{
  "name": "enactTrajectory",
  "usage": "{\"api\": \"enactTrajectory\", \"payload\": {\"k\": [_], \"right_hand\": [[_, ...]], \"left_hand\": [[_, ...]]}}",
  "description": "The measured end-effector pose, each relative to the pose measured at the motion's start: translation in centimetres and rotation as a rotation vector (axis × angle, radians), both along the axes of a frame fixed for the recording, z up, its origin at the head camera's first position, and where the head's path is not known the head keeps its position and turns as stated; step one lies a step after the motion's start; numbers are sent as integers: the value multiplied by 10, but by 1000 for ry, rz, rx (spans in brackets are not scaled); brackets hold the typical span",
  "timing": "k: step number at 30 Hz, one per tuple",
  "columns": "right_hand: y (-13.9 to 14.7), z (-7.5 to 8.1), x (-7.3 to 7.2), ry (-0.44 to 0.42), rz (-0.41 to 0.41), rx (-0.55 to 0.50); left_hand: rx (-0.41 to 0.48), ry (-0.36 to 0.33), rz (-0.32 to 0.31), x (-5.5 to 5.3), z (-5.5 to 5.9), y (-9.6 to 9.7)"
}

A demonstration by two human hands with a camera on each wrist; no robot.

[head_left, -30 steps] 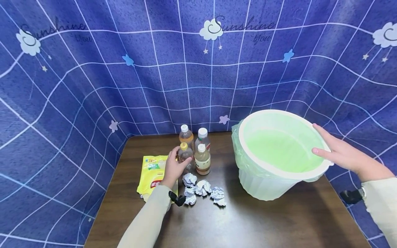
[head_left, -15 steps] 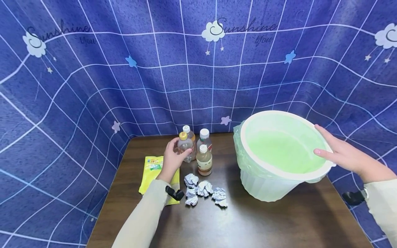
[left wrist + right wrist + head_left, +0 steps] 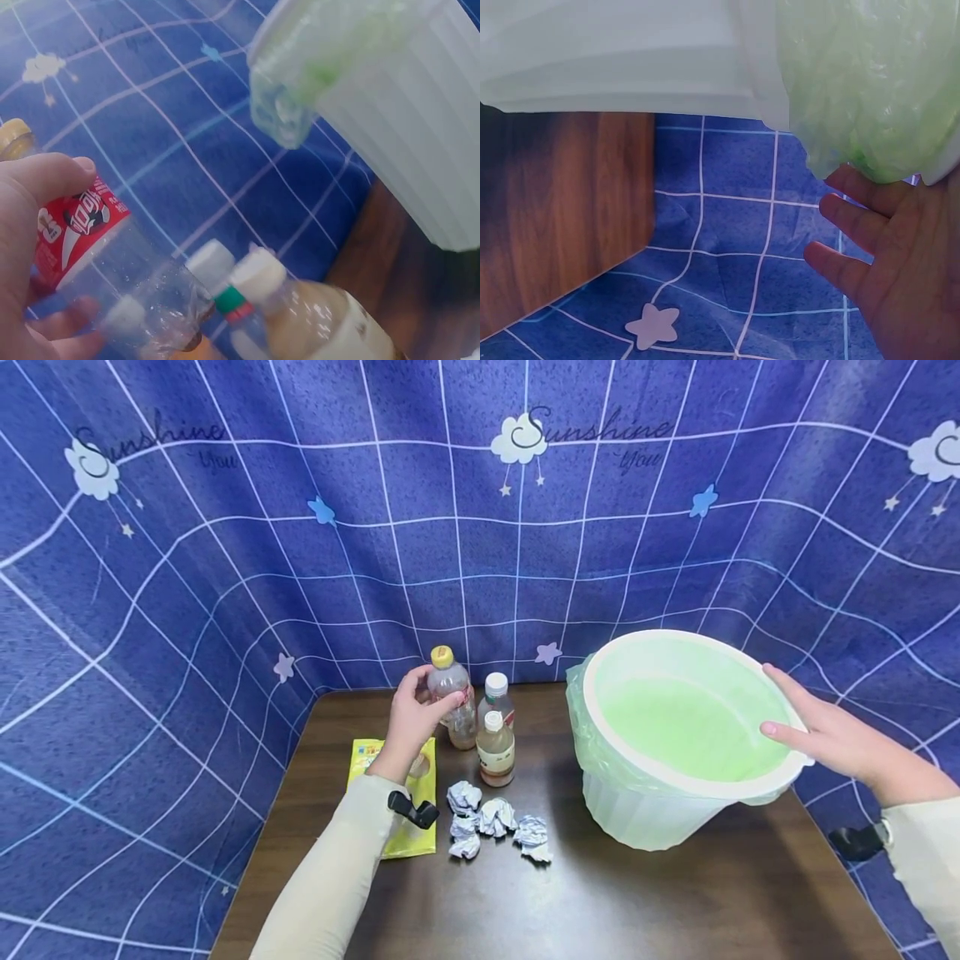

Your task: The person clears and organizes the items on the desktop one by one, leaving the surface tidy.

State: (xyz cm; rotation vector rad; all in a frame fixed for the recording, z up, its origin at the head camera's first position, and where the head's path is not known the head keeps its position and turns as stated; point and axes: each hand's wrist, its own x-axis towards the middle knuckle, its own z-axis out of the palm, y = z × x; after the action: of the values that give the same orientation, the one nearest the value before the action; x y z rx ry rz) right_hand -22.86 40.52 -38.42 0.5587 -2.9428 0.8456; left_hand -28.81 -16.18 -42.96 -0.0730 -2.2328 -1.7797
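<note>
In the head view my left hand (image 3: 411,722) grips a clear plastic bottle (image 3: 448,678) with a yellow cap, raised above the table and tilted. Its red label shows in the left wrist view, where the bottle (image 3: 142,270) has its base toward the other bottles. Behind it another bottle is mostly hidden. Just to the right stand a white-capped bottle (image 3: 497,700) and a shorter bottle (image 3: 495,762) with a cream label. My right hand (image 3: 828,727) holds the rim of a white trash bin (image 3: 637,822), thumb inside; the bin leans, lined with a green bag (image 3: 667,727).
Several crumpled paper balls (image 3: 497,818) lie in front of the bottles. A yellow packet (image 3: 412,831) lies flat beneath my left forearm. The brown table (image 3: 585,910) backs onto a blue patterned curtain (image 3: 375,552).
My left hand has lifted the yellow-capped bottle up and away from me, off the table among the others. My right hand and the trash bin stay put.
</note>
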Motion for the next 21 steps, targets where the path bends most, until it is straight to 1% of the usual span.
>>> {"api": "enactTrajectory", "payload": {"k": [4, 8, 11, 15, 21], "right_hand": [[0, 0, 0, 0, -2, -1], [0, -1, 0, 3, 3, -11], [0, -2, -1, 2, 3, -12], [0, -1, -1, -1, -3, 1], [0, 1, 0, -36, -25, 28]], "left_hand": [[24, 1, -9, -1, 16, 1], [38, 37, -10, -3, 30, 2], [26, 66, -12, -3, 40, 5], [8, 98, -34, -7, 54, 12], [-18, 93, -55, -13, 78, 27]]}}
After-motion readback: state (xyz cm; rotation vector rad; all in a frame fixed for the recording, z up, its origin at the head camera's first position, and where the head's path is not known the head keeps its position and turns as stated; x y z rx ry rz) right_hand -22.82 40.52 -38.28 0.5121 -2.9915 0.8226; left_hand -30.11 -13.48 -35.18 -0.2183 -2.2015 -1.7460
